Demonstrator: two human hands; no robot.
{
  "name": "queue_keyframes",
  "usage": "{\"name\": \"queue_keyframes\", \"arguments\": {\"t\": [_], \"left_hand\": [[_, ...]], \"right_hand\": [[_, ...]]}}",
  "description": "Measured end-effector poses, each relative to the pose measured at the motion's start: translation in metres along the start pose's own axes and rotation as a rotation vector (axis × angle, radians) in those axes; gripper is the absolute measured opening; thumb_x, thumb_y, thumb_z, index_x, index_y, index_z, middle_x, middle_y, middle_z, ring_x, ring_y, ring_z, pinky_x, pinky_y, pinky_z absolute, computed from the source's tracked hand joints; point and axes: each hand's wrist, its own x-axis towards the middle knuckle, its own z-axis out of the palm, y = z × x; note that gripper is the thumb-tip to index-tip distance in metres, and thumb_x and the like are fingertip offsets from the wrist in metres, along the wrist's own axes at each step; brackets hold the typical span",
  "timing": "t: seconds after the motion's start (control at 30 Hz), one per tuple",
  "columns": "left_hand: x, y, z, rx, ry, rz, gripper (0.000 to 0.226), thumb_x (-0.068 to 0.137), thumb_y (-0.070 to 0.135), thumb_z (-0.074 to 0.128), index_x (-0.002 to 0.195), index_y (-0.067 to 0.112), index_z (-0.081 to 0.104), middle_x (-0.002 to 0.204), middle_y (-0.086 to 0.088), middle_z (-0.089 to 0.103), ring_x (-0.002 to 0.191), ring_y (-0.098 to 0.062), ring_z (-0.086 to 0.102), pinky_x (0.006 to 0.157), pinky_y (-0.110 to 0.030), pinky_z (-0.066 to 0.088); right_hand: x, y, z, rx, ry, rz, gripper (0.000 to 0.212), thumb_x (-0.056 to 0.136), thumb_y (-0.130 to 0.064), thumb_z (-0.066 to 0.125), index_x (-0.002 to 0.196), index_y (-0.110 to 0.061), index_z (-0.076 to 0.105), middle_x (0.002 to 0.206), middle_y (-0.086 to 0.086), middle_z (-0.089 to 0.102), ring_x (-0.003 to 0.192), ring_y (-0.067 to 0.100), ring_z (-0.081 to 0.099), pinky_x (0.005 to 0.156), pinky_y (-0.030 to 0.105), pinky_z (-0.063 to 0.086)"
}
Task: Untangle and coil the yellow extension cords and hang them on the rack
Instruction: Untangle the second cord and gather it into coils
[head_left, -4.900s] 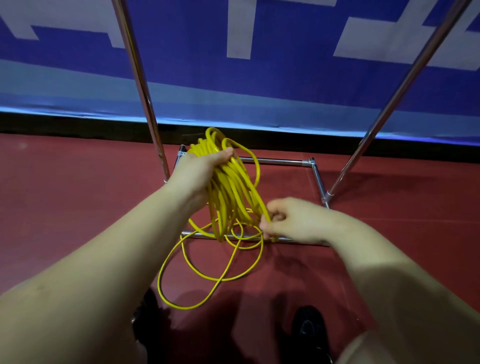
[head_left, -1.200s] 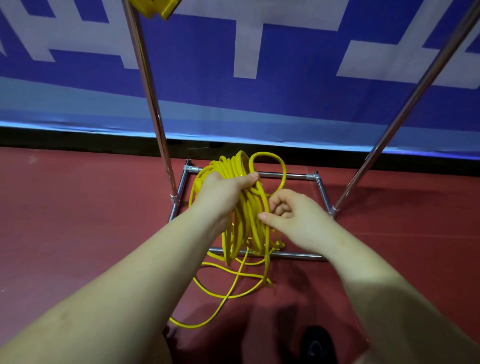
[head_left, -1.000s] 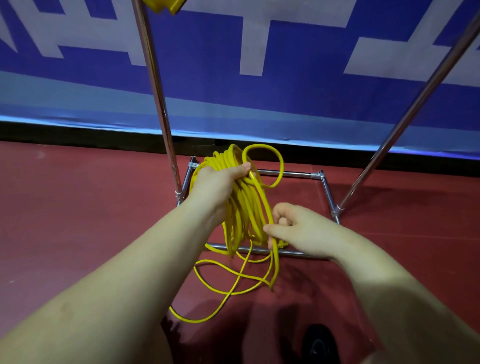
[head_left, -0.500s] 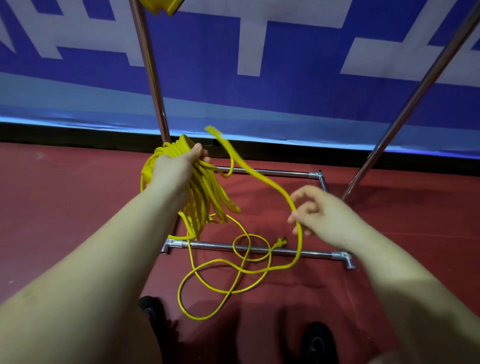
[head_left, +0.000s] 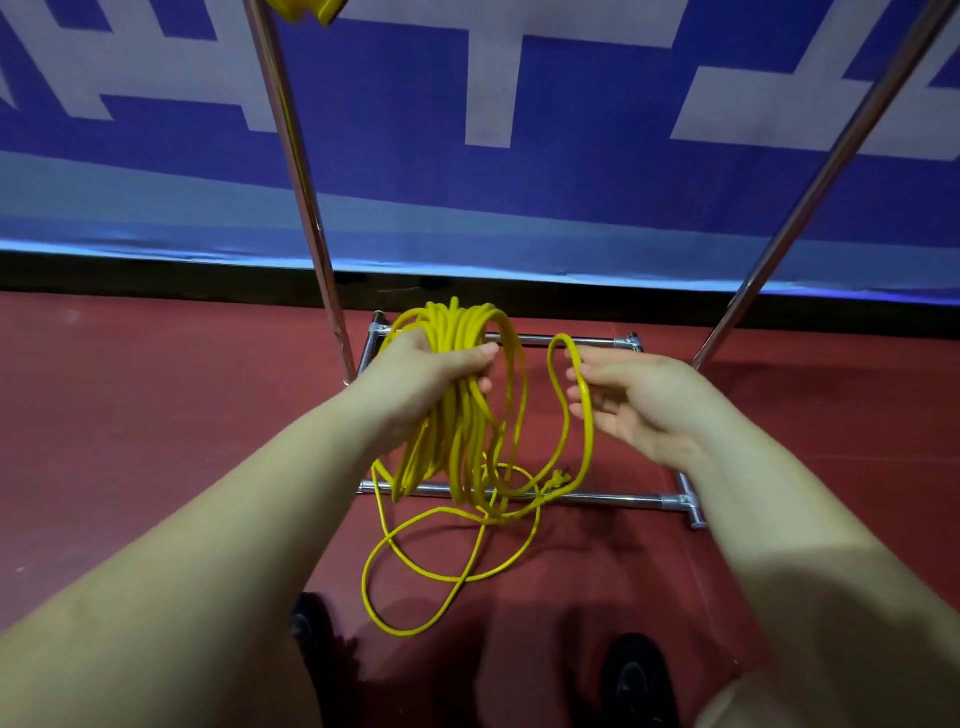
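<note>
My left hand (head_left: 426, 374) grips the top of a coil of yellow extension cord (head_left: 462, 415) that hangs down in front of the rack. My right hand (head_left: 631, 397) sits just right of the coil, and a fresh loop of the same cord (head_left: 584, 405) runs over its nearly straight fingers. The free tail of the cord (head_left: 441, 577) lies in loose loops on the red floor, and its plug end (head_left: 558, 478) rests near the front bar. The chrome rack (head_left: 306, 171) stands behind, its base bars (head_left: 613, 500) on the floor.
A blue and white banner (head_left: 493, 104) covers the wall behind the rack. A yellow item (head_left: 306, 8) hangs at the top of the left upright. The right upright (head_left: 810, 192) slants upward. My black shoes (head_left: 636, 680) stand on the red floor below the cord.
My right hand has brought the stretched length of cord in toward the coil as a new loop. My left hand with the coil has shifted right, in front of the rack's base.
</note>
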Motion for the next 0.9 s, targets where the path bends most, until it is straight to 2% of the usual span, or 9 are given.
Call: {"name": "queue_keyframes", "arguments": {"t": [0.1,0.17,0.27,0.37,0.5,0.57,0.63,0.77,0.9], "left_hand": [[-0.003,-0.005,0.010,0.033,-0.064,-0.016,0.011,0.086,0.011,0.065,0.076,0.007,0.060,0.058,-0.006,0.063,0.049,-0.016,0.058,0.059,-0.033,0.055],[-0.003,-0.009,0.014,0.084,-0.107,-0.004,0.010,0.085,0.012,0.067,0.077,0.008,0.061,0.062,-0.007,0.065,0.055,-0.020,0.061,0.061,-0.035,0.056],[-0.005,-0.012,0.018,0.125,-0.112,-0.007,0.017,0.082,0.014,0.070,0.091,0.002,0.062,0.072,-0.012,0.069,0.074,-0.031,0.066,0.072,-0.046,0.056],[-0.006,-0.011,0.022,0.153,-0.142,0.003,0.017,0.082,0.017,0.072,0.089,0.004,0.062,0.069,-0.007,0.069,0.064,-0.021,0.067,0.065,-0.036,0.058],[-0.005,-0.014,0.024,0.210,-0.109,-0.024,0.070,0.057,0.044,0.082,0.103,-0.003,0.058,0.080,-0.012,0.065,0.074,-0.027,0.064,0.076,-0.047,0.054],[-0.005,-0.016,0.025,0.165,-0.132,-0.028,0.041,0.069,0.030,0.081,0.095,0.002,0.065,0.080,-0.013,0.066,0.073,-0.027,0.063,0.075,-0.045,0.054],[-0.006,-0.014,0.026,0.105,-0.111,-0.035,0.011,0.081,0.014,0.072,0.088,0.008,0.067,0.074,-0.010,0.066,0.065,-0.023,0.063,0.069,-0.037,0.054],[-0.001,-0.009,0.024,-0.059,0.045,-0.070,0.012,0.084,0.007,0.066,0.086,-0.004,0.061,0.068,-0.014,0.062,0.059,-0.024,0.061,0.068,-0.041,0.056],[0.000,-0.002,0.016,-0.223,0.150,-0.130,0.016,0.086,0.000,0.060,0.070,-0.001,0.063,0.053,-0.009,0.063,0.046,-0.018,0.062,0.051,-0.031,0.057]], "right_hand": [[0.002,0.000,0.004,0.029,-0.043,0.017,0.034,0.086,0.002,0.055,0.118,-0.009,0.059,0.077,0.002,0.066,0.067,0.010,0.060,0.064,0.021,0.055],[0.004,0.000,0.008,0.076,-0.040,0.021,0.032,0.086,0.001,0.057,0.116,-0.008,0.060,0.069,-0.001,0.067,0.059,0.006,0.060,0.057,0.020,0.054],[0.006,0.000,0.013,0.218,-0.035,0.036,0.015,0.088,0.001,0.055,0.100,-0.006,0.061,0.058,-0.002,0.067,0.049,0.003,0.061,0.048,0.016,0.052],[0.007,-0.001,0.017,0.313,-0.015,0.055,0.010,0.090,-0.001,0.053,0.084,-0.007,0.059,0.052,-0.003,0.065,0.045,0.002,0.061,0.045,0.015,0.050],[0.009,0.000,0.022,0.352,0.029,0.020,0.008,0.090,0.002,0.053,0.091,-0.005,0.057,0.051,-0.002,0.065,0.046,0.004,0.063,0.045,0.016,0.051],[0.009,0.000,0.023,0.307,0.030,-0.019,0.012,0.089,0.001,0.055,0.100,-0.005,0.057,0.056,-0.001,0.067,0.051,0.006,0.064,0.048,0.018,0.053],[0.007,0.001,0.025,0.157,0.014,-0.054,0.009,0.089,-0.010,0.058,0.098,-0.009,0.059,0.069,0.000,0.066,0.062,0.009,0.064,0.056,0.022,0.056],[0.000,0.008,0.023,-0.427,-0.106,-0.112,0.018,0.085,-0.037,0.062,0.088,-0.019,0.062,0.079,-0.001,0.066,0.065,0.007,0.062,0.065,0.022,0.051],[0.001,0.020,0.021,-0.913,-0.082,-0.448,0.013,0.085,-0.029,0.066,0.076,-0.021,0.060,0.071,0.001,0.070,0.060,0.011,0.055,0.060,0.025,0.043]]}}
